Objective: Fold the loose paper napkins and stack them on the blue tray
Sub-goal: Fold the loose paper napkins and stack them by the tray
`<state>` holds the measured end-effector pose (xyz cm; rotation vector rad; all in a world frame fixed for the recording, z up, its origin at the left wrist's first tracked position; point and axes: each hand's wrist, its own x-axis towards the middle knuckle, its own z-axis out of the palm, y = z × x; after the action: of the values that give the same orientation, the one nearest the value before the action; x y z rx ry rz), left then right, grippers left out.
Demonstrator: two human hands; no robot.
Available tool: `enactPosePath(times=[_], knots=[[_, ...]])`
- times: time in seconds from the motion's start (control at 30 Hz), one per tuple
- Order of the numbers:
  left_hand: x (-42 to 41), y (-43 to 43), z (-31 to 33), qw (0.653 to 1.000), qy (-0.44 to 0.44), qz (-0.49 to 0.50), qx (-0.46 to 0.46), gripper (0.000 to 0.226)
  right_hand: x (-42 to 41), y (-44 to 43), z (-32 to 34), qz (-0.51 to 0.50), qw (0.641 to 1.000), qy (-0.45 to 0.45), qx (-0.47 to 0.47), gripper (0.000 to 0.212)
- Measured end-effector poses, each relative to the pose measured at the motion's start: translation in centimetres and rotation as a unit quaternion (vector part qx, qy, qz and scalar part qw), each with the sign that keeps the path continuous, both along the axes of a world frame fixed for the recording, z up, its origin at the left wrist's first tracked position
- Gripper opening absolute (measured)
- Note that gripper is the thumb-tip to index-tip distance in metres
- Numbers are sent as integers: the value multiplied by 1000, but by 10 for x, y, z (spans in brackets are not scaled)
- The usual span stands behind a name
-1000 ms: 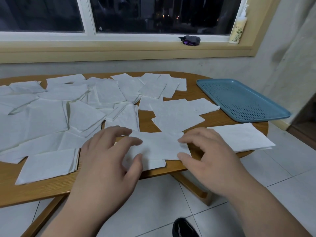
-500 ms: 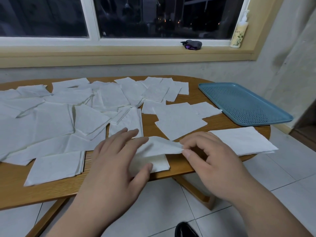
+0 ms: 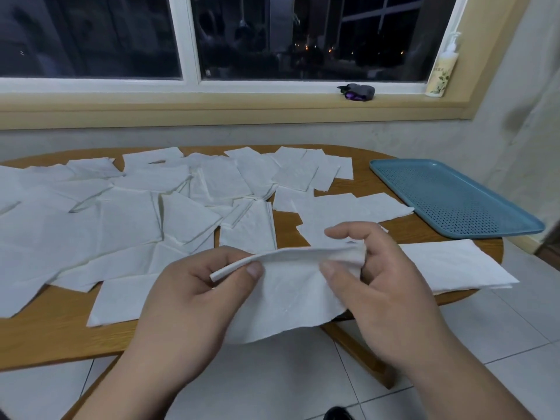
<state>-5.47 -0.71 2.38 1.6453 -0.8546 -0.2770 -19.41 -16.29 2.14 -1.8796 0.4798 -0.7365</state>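
One oval wooden table [image 3: 54, 338]: carries the whole job; its near edge runs just beyond the hands.
Loose paper napkins [image 3: 130, 225]: dozens lie flat and overlapping across the left and middle of the tabletop.
Blue tray [image 3: 448, 201]: perforated, at the table's far right end, well apart from the hands, no folded napkin on it yet.
Held napkin [image 3: 291, 295]: lifted off the table, its top edge stretched between both hands and the rest sagging below. That upper edge looks doubled over, perhaps mid-fold, though blur leaves this unsure.
Left hand [image 3: 194, 298]: thumb and curled fingers pinch the napkin's upper left corner.
Right hand [image 3: 388, 292]: thumb and fingers pinch the upper right end, index finger raised clear.
Handling: very light, limp, easily torn or wrinkled. It is probably best taken by the corners with a gentle pinch, with the edges matched before the crease is pressed flat on the wood.
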Motion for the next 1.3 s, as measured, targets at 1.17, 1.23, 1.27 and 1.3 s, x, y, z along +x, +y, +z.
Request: enactPosePath(times=[1.17, 1.23, 1.27, 1.3], knots=[[40, 16, -33, 954, -221, 94, 179, 48, 42, 4, -23, -51, 988, 140, -45, 22], [40, 15, -35, 949, -233, 94, 190, 53, 43, 3, -25, -48, 985, 156, -59, 26], [40, 14, -36, 945, -242, 94, 197, 55, 44, 3, -26, -45, 983, 165, -69, 28], [41, 13, -37, 941, -251, 96, 204, 56, 44, 3, -27, -44, 981, 173, -80, 30]])
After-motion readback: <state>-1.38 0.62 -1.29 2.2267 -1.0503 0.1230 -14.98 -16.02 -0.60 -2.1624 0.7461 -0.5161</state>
